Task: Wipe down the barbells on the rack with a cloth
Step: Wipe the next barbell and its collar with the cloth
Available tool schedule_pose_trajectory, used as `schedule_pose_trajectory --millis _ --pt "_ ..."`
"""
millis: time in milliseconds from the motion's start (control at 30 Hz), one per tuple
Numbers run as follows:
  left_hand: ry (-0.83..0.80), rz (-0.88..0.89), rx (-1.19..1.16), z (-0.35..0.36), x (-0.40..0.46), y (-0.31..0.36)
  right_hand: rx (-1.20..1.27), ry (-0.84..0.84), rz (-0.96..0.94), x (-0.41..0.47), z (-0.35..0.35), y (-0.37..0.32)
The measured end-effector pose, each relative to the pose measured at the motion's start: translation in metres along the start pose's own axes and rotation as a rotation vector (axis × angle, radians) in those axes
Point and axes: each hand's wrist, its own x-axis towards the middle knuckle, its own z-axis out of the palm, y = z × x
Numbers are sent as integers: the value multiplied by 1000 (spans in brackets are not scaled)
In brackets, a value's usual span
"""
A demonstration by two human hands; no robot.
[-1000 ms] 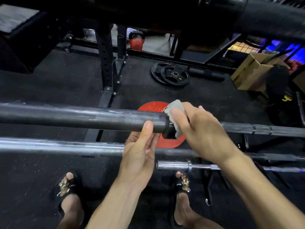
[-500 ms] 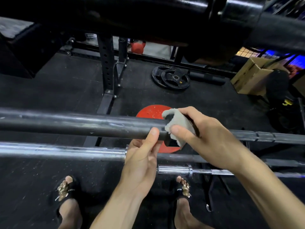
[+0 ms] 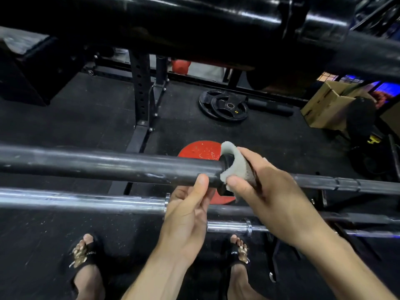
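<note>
Black bar (image 3: 108, 167) runs across mid-frame from the left edge; its thick sleeve ends at a collar just right of centre, thinner shaft carries on to the right edge. Chrome bar (image 3: 82, 201) sits just below it, parallel, narrow gap between the two. Short chrome bar (image 3: 229, 226) lower still, centre-right.

Left hand (image 3: 186, 215) comes up from the bottom centre, between the black and chrome bars: thumb pressed on the front of the black sleeve right by the collar, fingers curled under it. Clamped on the bar.

Right hand (image 3: 266, 191), just right of the left one and nearly touching it, pinches the cloth (image 3: 236, 167) and wraps it over the collar; the cloth's edge drapes top to bottom around the step.

Open room: the sleeve to the left is bare all the way to the frame edge; the shaft to the right is bare too. Overhead, a black beam (image 3: 194, 29) fills the top of the frame.

Floor behind: red plate (image 3: 199, 150) under the collar, black plates (image 3: 223, 106) centre, box (image 3: 324, 105) upper right.
</note>
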Motion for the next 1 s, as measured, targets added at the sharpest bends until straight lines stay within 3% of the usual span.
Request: schedule_pose_trajectory --millis 167,267,367,433,600,733,1000 --pt "-48 43 2 -6 2 2 105 -83 168 43 -5 1" --pt "-41 45 -3 -4 1 3 223 -260 182 68 -9 1" --pt "-41 34 -10 0 -4 4 246 -332 157 64 -18 4" --pt "-67 31 18 4 -7 4 238 -322 116 47 -21 8" --pt "42 -3 31 10 -6 6 212 -180 48 19 -14 13" --pt "56 4 44 6 -3 6 310 -220 150 43 -21 2" --pt "-21 27 21 -2 0 4 166 -329 190 58 -22 2"
